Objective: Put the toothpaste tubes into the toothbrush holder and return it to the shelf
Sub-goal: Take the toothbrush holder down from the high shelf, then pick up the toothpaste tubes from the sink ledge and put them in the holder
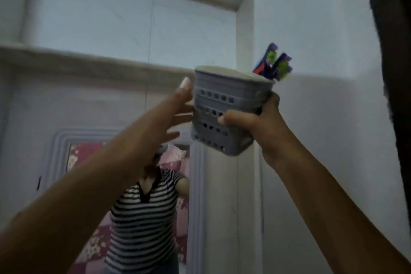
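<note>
A grey plastic toothbrush holder [224,100] with rows of round holes is raised in the air, tilted a little. My right hand [255,120] grips its lower right side. My left hand [171,115] is spread open against its left side, thumb up near the rim. The purple, green and red ends of the toothpaste tubes [274,65] stick out of the holder's top right. The white shelf [93,58], a recessed wall niche, lies to the left at about the holder's rim height.
A white pillar [244,35] forms the niche's right side, just behind the holder. Below the shelf hangs a framed mirror [198,184] that reflects a person in a striped shirt. A dark object [395,62] fills the right edge.
</note>
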### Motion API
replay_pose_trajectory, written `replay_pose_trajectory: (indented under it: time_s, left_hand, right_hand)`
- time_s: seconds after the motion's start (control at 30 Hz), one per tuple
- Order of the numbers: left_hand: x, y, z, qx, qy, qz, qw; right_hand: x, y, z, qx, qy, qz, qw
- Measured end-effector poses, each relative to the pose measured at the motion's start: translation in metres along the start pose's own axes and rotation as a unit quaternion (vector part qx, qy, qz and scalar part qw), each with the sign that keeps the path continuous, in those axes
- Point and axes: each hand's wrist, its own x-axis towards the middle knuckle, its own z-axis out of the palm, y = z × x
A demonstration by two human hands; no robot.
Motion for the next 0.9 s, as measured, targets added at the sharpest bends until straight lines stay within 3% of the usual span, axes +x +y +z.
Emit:
replay_pose_trajectory:
  time_s: [0.13,0.27,0.53,0.67,0.77,0.9]
  left_hand:
    - [-0.055,-0.084,0.037,-0.073,0.027,-0.121,0.99]
    - [-0.138,-0.179,0.063,-0.108,-0.009,-0.31,0.945]
    - [-0.275,-0.313,0.061,-0.017,-0.076,-0.448,0.891]
    - [-0.317,-0.342,0.028,0.048,0.02,-0.44,0.897]
    - [-0.354,-0.364,0.005,0.078,0.111,-0.487,0.863]
    - [-0.392,-0.394,-0.01,0.122,0.139,-0.534,0.825]
  right_hand:
    - [-0.108,0.074,-0.002,0.027,-0.037,0.102,0.994]
    - [-0.227,0.15,0.0,0.03,-0.06,0.228,0.971]
    - [-0.415,0.261,-0.004,-0.015,-0.123,0.41,0.904]
    - [-0.47,0.286,-0.009,-0.027,-0.201,0.459,0.865]
    - [-0.5,0.307,-0.014,-0.036,-0.257,0.482,0.837]
    - [-0.523,0.335,-0.025,-0.038,-0.341,0.507,0.791]
